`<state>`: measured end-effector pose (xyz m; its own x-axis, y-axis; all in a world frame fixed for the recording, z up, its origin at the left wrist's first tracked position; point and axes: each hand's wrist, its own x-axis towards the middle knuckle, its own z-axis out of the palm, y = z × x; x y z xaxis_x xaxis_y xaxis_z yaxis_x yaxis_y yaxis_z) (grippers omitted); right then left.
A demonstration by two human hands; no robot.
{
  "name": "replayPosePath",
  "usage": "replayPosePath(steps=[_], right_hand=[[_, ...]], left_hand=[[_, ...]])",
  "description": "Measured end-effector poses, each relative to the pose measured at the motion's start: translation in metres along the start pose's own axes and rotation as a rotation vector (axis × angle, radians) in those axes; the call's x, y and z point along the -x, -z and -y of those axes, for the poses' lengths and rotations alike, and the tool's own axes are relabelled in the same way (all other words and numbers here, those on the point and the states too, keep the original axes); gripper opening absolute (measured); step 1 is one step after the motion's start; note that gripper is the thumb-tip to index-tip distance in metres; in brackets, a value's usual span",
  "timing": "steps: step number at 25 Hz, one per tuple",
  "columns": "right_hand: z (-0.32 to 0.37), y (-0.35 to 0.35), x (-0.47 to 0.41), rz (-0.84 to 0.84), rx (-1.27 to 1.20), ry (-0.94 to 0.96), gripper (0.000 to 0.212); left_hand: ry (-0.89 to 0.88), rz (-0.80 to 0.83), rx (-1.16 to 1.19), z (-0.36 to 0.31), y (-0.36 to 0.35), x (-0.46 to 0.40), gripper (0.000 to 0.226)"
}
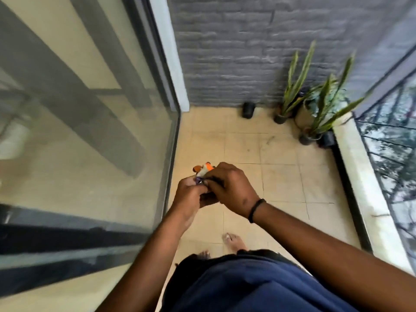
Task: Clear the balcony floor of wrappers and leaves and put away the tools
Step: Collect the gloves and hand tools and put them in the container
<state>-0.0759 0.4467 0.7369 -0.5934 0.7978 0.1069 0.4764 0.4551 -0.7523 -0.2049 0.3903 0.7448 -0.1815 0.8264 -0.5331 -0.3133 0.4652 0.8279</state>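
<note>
Head view, looking down on a tiled balcony floor. Both hands meet at chest height above the tiles, close beside the glass door. The left hand and the right hand have their fingers curled together around a small bundle of wrappers, orange and white with a purple scrap, which sticks out above the knuckles; motion blur hides how many pieces there are. A black band circles the right wrist. Potted plants and a dark pot stand along the grey brick wall. Two bare feet stand on the tiles below the hands.
</note>
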Motion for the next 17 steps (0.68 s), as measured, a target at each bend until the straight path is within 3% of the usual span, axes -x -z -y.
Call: replayPosePath(steps=[7,17], right_hand=[[0.012,0.009,0.070,-0.158,0.157,-0.193,0.013],[0.041,0.022,0.250,-0.497,0.386,-0.565,0.015]], left_hand=[[0.182,0.225,0.030,0.014,-0.016,0.007,0.030],[0.372,0.660,-0.232,0.069,-0.102,0.089,0.032]])
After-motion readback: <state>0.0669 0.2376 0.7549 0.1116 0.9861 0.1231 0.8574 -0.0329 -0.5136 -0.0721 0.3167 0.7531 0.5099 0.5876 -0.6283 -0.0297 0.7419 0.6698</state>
